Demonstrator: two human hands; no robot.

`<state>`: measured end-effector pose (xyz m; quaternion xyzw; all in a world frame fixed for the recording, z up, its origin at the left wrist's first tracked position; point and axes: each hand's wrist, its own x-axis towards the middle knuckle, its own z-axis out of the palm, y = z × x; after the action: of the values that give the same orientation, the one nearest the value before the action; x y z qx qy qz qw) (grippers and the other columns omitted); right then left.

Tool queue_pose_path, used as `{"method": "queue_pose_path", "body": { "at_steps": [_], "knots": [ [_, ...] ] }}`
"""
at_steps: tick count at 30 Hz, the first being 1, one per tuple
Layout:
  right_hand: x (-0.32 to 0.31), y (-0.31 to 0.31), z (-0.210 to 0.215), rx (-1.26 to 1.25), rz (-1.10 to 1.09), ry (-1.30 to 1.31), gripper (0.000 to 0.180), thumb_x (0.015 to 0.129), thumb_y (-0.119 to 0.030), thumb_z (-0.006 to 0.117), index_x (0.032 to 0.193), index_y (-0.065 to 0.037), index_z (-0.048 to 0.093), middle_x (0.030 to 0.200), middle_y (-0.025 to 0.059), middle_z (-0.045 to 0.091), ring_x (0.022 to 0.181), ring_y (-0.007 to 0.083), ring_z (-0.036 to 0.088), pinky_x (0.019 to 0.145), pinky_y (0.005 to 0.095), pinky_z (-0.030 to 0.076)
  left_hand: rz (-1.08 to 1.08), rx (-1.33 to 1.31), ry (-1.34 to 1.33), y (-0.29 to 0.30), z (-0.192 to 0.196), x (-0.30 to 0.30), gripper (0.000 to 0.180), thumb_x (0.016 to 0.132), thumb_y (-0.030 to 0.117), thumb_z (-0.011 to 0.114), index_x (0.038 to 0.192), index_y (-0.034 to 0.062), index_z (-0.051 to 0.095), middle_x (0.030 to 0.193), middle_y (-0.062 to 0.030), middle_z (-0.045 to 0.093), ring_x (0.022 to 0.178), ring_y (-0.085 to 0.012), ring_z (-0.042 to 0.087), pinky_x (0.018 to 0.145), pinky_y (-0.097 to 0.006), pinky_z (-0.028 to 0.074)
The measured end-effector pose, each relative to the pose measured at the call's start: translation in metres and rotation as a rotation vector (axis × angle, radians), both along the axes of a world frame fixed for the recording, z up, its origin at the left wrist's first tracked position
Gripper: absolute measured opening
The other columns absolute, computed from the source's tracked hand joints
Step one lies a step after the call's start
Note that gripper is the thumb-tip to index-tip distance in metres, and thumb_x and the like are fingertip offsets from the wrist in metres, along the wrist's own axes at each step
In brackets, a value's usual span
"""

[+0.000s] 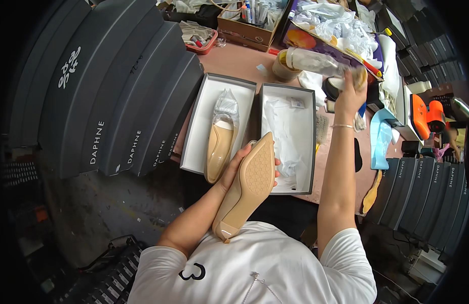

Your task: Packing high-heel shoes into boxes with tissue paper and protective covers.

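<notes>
My left hand (237,164) is wrapped round a beige pointed-toe heeled shoe (247,185), its patterned sole turned up and its heel close to my shirt. At the back right, my right hand (351,93) is stretched out with curled, motion-blurred fingers round a pale yellowish thing (362,78) I cannot make out. A clear bottle (313,61) lies tilted, its blurred narrow end beside those fingers. The matching shoe (222,144), its toe in clear wrapping, rests in the white-lined box half (194,129) at left. White tissue paper (282,134) fills much of the other box half (311,147).
Tall stacks of dark shoe boxes (118,91) rise at left, with more boxes (422,197) at right. A tape roll (282,68), a pen box (249,33), a carton of plastic wrapping (341,30), an orange tool (427,116) and blue ribbon (381,139) crowd the pink table (234,63).
</notes>
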<state>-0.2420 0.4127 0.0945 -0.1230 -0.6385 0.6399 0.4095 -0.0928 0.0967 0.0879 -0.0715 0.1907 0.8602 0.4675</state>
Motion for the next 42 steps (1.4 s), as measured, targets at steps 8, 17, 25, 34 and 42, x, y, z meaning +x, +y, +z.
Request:
{"method": "queue_pose_path", "body": {
  "at_steps": [8, 17, 25, 34, 42],
  "knots": [
    [-0.022, -0.064, 0.043, 0.980, 0.226, -0.205, 0.033, 0.087, -0.020, 0.067, 0.118, -0.010, 0.063, 0.113, 0.0210, 0.055, 0.106, 0.0360, 0.056, 0.092, 0.0383, 0.046, -0.018, -0.046, 0.027, -0.007, 0.008, -0.002, 0.069, 0.087, 0.049, 0.047, 0.142, 0.0101, 0.034, 0.129, -0.0219, 0.046, 0.098, -0.0323, 0.061, 0.082, -0.053, 0.054],
    [0.264, -0.147, 0.056, 1.013, 0.837, -0.206, 0.043, 0.063, 0.001, 0.064, 0.104, -0.011, 0.061, 0.095, 0.0059, 0.059, 0.083, 0.0254, 0.062, 0.063, 0.0329, 0.053, -0.029, -0.210, 0.143, 0.002, -0.001, 0.019, 0.070, 0.085, 0.043, 0.050, 0.144, 0.0100, 0.031, 0.124, -0.0215, 0.051, 0.098, -0.0302, 0.061, 0.086, -0.041, 0.053],
    [0.260, -0.144, 0.030, 0.816, 0.414, -0.285, 0.023, 0.068, -0.001, 0.064, 0.088, -0.008, 0.059, 0.085, 0.0081, 0.058, 0.072, 0.0274, 0.063, 0.059, 0.0346, 0.053, -0.082, -0.174, 0.024, 0.008, 0.001, 0.055, 0.070, 0.087, 0.040, 0.050, 0.146, 0.0107, 0.027, 0.120, -0.0153, 0.054, 0.103, -0.0235, 0.060, 0.084, -0.033, 0.053],
    [0.279, -0.143, 0.041, 0.968, 0.479, -0.262, 0.014, 0.074, -0.011, 0.060, 0.087, -0.012, 0.056, 0.076, 0.0057, 0.052, 0.065, 0.0222, 0.061, 0.048, 0.0347, 0.049, -0.112, -0.204, 0.100, 0.003, -0.001, 0.074, 0.072, 0.086, 0.048, 0.048, 0.146, 0.0114, 0.030, 0.125, -0.0172, 0.052, 0.102, -0.0259, 0.061, 0.081, -0.039, 0.055],
    [0.278, -0.175, 0.047, 0.946, 0.519, -0.219, 0.014, 0.075, -0.012, 0.062, 0.086, -0.011, 0.053, 0.073, 0.0091, 0.051, 0.058, 0.0274, 0.060, 0.044, 0.0366, 0.047, 0.030, -0.303, 0.243, -0.005, 0.010, 0.076, 0.068, 0.089, 0.047, 0.046, 0.144, 0.0087, 0.031, 0.123, -0.0163, 0.054, 0.108, -0.0256, 0.058, 0.091, -0.039, 0.050]
  ]
}}
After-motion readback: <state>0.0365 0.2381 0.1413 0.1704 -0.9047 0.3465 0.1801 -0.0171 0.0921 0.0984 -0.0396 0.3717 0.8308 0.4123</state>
